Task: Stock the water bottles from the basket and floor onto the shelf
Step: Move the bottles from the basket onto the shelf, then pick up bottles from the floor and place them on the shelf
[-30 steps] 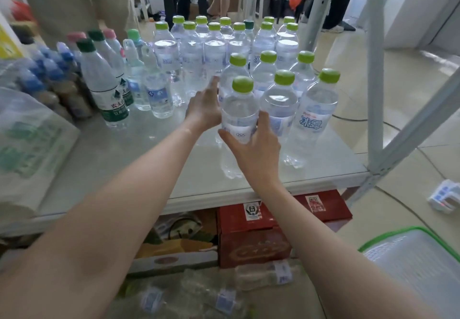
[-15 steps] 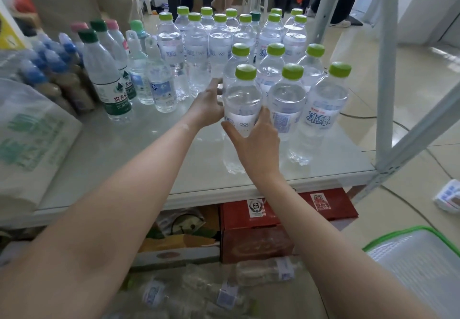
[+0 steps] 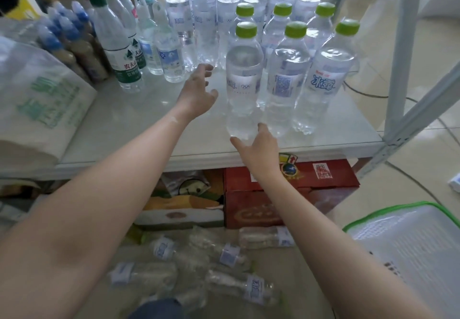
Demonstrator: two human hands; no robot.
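Both hands released clear ribbed bottle (image 3: 242,82); left hand (image 3: 198,94), right hand (image 3: 261,147) open, fingertips perhaps grazing base.

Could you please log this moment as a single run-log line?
left hand: open, beside front bottle | right hand: open at its base | bottle: upright on shelf | floor bottles: unstocked

"冰露" on front right bottle (image 3: 323,79) label.
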